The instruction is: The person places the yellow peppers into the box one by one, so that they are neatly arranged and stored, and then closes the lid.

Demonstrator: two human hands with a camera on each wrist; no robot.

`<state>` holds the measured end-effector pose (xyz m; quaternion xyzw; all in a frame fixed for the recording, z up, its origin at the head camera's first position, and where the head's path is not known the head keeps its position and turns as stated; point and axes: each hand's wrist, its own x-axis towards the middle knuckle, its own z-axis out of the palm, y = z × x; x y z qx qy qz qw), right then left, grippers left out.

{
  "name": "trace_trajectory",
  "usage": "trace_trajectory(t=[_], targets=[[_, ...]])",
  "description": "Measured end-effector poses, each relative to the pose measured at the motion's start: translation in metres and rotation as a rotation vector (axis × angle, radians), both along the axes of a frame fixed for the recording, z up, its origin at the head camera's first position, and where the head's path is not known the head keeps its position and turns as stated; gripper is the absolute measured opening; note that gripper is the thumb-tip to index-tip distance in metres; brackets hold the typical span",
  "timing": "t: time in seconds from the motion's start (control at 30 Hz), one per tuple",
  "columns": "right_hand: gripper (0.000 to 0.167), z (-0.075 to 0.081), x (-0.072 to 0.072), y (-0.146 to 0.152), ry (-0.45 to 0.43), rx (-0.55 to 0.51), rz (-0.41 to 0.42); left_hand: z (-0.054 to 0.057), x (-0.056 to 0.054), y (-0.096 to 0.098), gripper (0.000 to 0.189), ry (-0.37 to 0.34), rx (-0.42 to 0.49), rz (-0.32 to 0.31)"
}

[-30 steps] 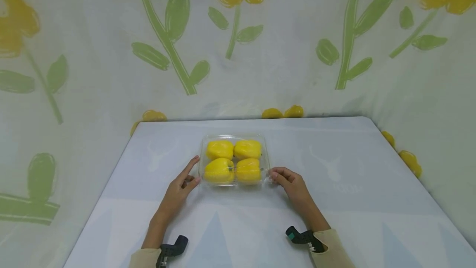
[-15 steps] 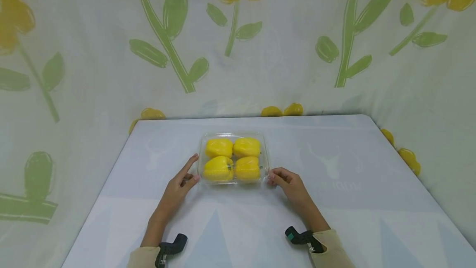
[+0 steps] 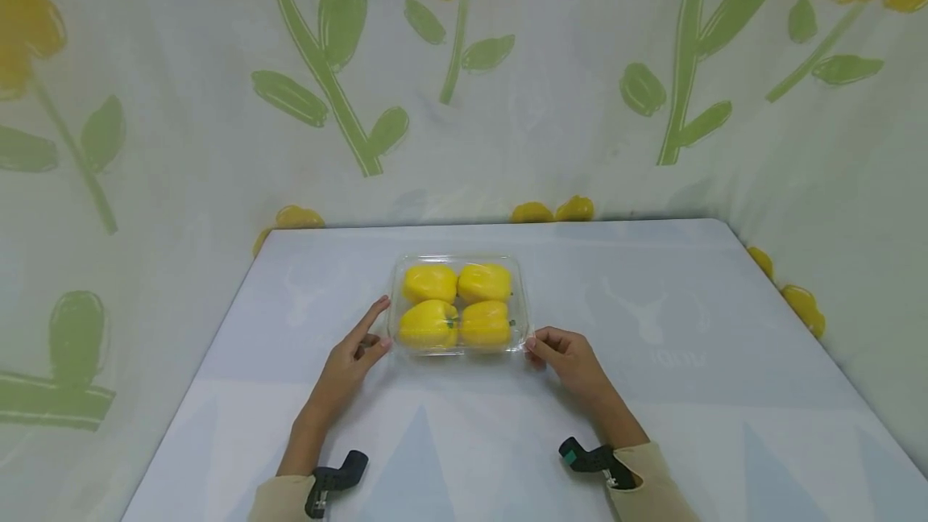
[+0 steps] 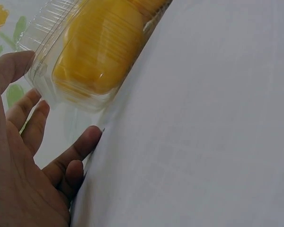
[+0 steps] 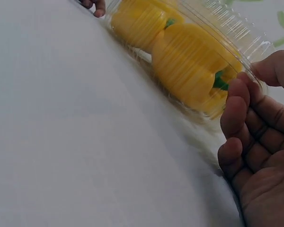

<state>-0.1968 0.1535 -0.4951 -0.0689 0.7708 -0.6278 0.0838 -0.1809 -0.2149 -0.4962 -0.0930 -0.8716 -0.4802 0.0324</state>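
A clear plastic clamshell box (image 3: 458, 351) lies on the table in the head view, its lid over several yellow bell peppers (image 3: 428, 324). My left hand (image 3: 344, 369) is at the box's left side, with thumb and forefinger spread and their tips touching it. In the left wrist view, the thumb meets the box's rim while the other fingers extend below the corner. At the near right corner, my right hand (image 3: 573, 361) pinches the rim between thumb and forefinger. The right wrist view shows its other fingers (image 5: 231, 152) curled under, and a green pepper stem (image 5: 220, 81) close by.
A pale cloth with faint blue prints covers the table (image 3: 464, 441). Behind it hangs a curtain (image 3: 551, 127) printed with yellow flowers. A black wrist camera mount (image 3: 341, 475) sits on the left wrist, and another camera mount (image 3: 590, 459) on the right.
The head view has shifted slightly. Both hands keep nearly the same places at the box, and the peppers stay inside it.
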Motion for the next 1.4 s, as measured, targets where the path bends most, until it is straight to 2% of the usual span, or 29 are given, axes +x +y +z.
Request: trace_trajectory(t=[0.2,0.5,0.7,0.87,0.97,1.1,1.27,1.4], targets=[[0.019,0.003,0.000,0.000,0.031,0.009,0.010,0.000,0.000,0.001,0.059,-0.003,-0.010,0.012],[0.022,0.006,0.000,-0.003,0.046,0.009,-0.013,0.000,-0.002,0.000,0.058,0.004,-0.012,0.015],[0.020,0.001,-0.001,-0.004,0.052,-0.042,-0.035,-0.001,-0.002,-0.001,0.058,0.004,-0.006,0.010],[0.020,-0.003,-0.001,-0.004,0.066,-0.030,-0.058,-0.001,-0.002,-0.001,0.058,-0.004,-0.020,0.018],[0.027,-0.004,-0.001,-0.004,0.068,-0.020,-0.068,0.000,-0.001,-0.001,0.058,-0.009,-0.023,0.022],[0.045,-0.005,-0.002,-0.004,0.082,-0.019,-0.057,0.001,-0.001,-0.001,0.058,-0.004,-0.027,0.020],[0.064,-0.007,-0.001,-0.004,0.166,-0.004,-0.049,0.002,-0.001,-0.001,0.058,0.000,-0.021,0.018],[0.066,-0.009,0.002,-0.006,0.251,0.039,-0.054,0.001,0.002,0.000,0.058,-0.018,0.003,0.027]])
